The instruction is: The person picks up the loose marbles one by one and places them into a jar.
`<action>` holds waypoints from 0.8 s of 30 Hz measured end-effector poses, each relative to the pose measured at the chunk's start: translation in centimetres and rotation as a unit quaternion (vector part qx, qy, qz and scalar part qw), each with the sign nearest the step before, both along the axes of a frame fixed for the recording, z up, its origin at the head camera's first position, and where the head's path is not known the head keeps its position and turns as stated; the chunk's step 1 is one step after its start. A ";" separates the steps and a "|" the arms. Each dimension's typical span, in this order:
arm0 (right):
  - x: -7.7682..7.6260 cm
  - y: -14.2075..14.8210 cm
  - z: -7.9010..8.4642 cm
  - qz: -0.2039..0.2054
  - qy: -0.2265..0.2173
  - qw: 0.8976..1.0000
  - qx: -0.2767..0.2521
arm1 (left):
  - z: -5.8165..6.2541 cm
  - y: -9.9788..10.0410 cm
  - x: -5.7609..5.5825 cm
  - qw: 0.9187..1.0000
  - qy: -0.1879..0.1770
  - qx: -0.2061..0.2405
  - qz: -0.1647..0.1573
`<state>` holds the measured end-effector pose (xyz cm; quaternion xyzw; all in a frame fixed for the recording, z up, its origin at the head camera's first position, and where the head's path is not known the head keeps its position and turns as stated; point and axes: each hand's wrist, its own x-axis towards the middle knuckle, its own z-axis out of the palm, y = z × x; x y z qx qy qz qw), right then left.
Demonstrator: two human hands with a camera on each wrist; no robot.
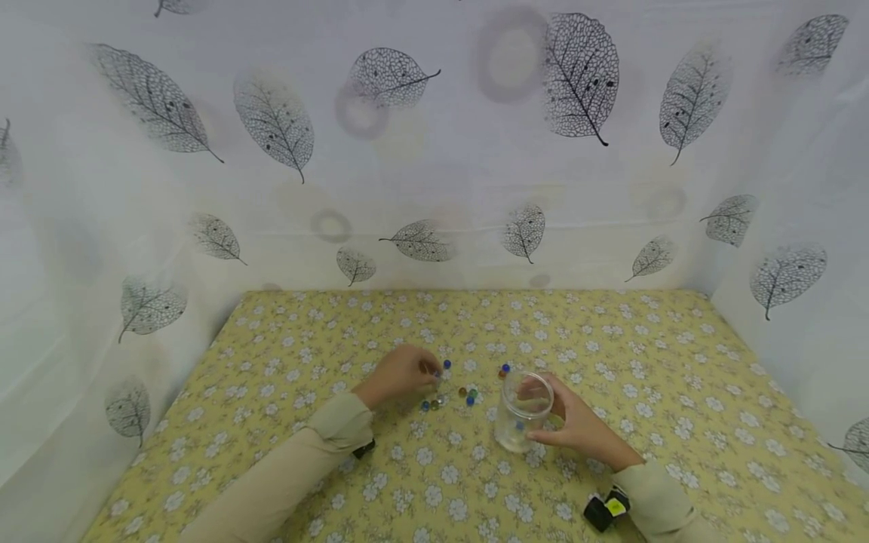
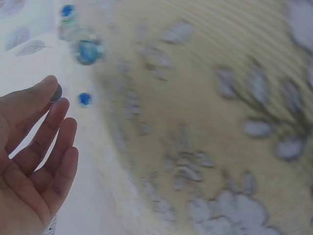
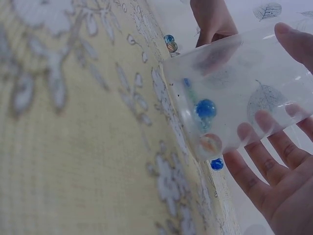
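Note:
My left hand (image 1: 400, 374) pinches a dark marble (image 2: 57, 93) between thumb and index finger, low over the cloth; the other fingers are bent loosely. Several marbles lie around it, among them a blue marble (image 1: 446, 364) just beyond and another blue marble (image 1: 425, 406) in front. On the right, a clear jar (image 1: 508, 422) stands upright with its mouth uncovered. My right hand (image 1: 573, 422) grips the jar from its right side, thumb near me and fingers behind. In the right wrist view, a blue marble (image 3: 205, 108) and an orange-streaked marble (image 3: 211, 143) show through the jar's wall.
A yellow flowered cloth (image 1: 285, 392) covers the table. Between the hands lie a brown marble (image 1: 462, 391) and a blue marble (image 1: 470, 401). Another blue marble (image 1: 505, 368) sits just behind the jar. White leaf-print curtains (image 1: 448, 173) enclose the back and sides.

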<state>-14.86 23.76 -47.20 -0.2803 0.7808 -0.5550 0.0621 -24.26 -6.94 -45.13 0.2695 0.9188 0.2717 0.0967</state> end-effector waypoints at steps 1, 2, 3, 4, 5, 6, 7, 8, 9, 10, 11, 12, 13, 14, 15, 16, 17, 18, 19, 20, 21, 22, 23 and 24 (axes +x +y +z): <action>0.0 0.0 0.0 0.001 0.001 1.000 -0.001 | 0.3 0.0 0.1 1.000 -0.005 0.011 0.005; 0.0 0.1 0.0 0.002 0.002 1.000 -0.002 | 0.6 -0.1 0.3 1.000 -0.007 0.023 0.008; 0.0 0.1 0.0 0.004 0.005 1.000 -0.003 | 0.9 -0.1 0.5 0.999 -0.004 0.033 0.010; 0.0 0.1 0.0 0.006 0.008 1.000 -0.004 | 1.2 -0.1 0.6 0.999 0.000 0.044 0.009; -0.1 0.1 0.0 0.008 0.010 1.000 -0.005 | 1.5 0.0 0.9 0.999 0.003 0.054 0.010; -0.1 0.1 0.0 0.010 0.011 1.000 -0.005 | 1.9 0.0 1.2 0.998 0.005 0.069 0.009; -0.1 0.1 0.0 0.011 0.012 1.000 -0.005 | 2.3 0.1 1.4 0.996 0.006 0.084 0.008; -0.1 0.1 0.0 0.010 0.013 1.000 -0.005 | 2.7 0.2 1.7 0.995 0.009 0.097 0.008; -0.2 0.1 0.0 0.009 0.013 1.000 -0.004 | 3.1 0.4 2.0 0.994 0.011 0.112 0.008; -0.2 0.1 0.0 0.009 0.014 1.000 -0.003 | 3.5 0.6 2.4 0.992 0.011 0.128 0.007; -0.1 0.1 0.0 0.007 0.013 1.000 -0.002 | 4.0 0.8 2.8 0.990 0.011 0.144 0.008; -0.1 0.1 0.0 0.005 0.011 1.000 -0.002 | 4.4 1.1 3.1 0.987 0.013 0.159 0.007; -0.1 0.1 0.0 0.003 0.011 1.000 -0.002 | 4.8 1.3 3.5 0.985 0.015 0.172 0.006; -0.1 0.1 0.1 0.001 0.010 1.000 -0.002 | 5.2 1.6 3.8 0.983 0.018 0.184 0.003; -0.1 0.1 0.1 0.002 0.010 1.000 -0.001 | 5.5 1.9 4.2 0.980 0.023 0.196 0.000; -0.1 0.1 0.1 0.003 0.010 1.000 -0.001 | 5.8 2.2 4.6 0.978 0.026 0.208 -0.004; -0.1 0.1 0.1 0.001 0.008 1.000 -0.002 | 6.1 2.5 4.9 0.976 0.029 0.217 -0.005; 0.0 0.0 0.1 0.002 0.007 1.000 -0.002 | 6.3 2.8 5.3 0.974 0.033 0.223 -0.007; 0.0 0.0 0.1 0.002 0.006 1.000 -0.002 | 6.4 3.1 5.6 0.973 0.033 0.230 -0.008; 0.0 0.0 0.1 0.002 0.005 1.000 -0.001 | 6.5 3.4 5.9 0.971 0.034 0.235 -0.009; 0.0 0.0 0.1 0.002 0.004 1.000 0.000 | 6.6 3.8 6.1 0.970 0.036 0.239 -0.009; 0.0 0.0 0.1 0.001 0.003 1.000 0.000 | 6.7 4.1 6.4 0.970 0.036 0.240 -0.008; 0.1 0.0 0.1 0.001 0.002 1.000 0.000 | 6.7 4.4 6.6 0.970 0.038 0.239 -0.008; 0.0 0.0 0.1 0.001 0.002 1.000 0.001 | 6.7 4.7 6.8 0.970 0.039 0.239 -0.009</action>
